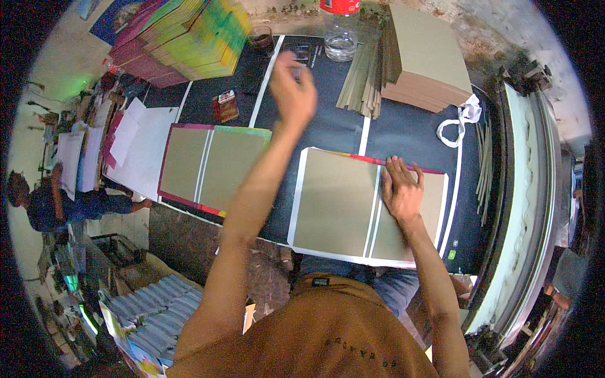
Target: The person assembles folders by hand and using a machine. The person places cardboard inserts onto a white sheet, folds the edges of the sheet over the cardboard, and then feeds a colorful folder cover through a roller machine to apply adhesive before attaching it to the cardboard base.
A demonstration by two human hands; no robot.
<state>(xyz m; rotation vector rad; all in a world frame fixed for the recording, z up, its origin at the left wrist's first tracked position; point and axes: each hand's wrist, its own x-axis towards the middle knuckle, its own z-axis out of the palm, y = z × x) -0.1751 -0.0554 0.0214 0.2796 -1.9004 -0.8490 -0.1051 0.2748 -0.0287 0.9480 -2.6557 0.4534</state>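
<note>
In front of me lies a book cover case (334, 201), two grey-brown boards with a narrow spine strip between them. White paper borders its sides and near edge; along its far edge runs a folded red and yellow strip. My right hand (403, 190) rests on the far right part, fingers stretched out flat near that edge. Raised over the dark table beyond the case is my left hand (295, 91), blurred by motion, its fingers partly bent. Whether it holds anything is not clear. A second cover case (179, 157) lies left, partly behind my left forearm.
Grey boards (425, 57) are stacked at the back right, beside thin board strips (362, 79) and a clear bottle (341, 44). Colourful printed sheets (189, 44) stand piled back left. A small box (225, 106) and white sheets (142, 151) lie left. Another person (94, 205) is farther left.
</note>
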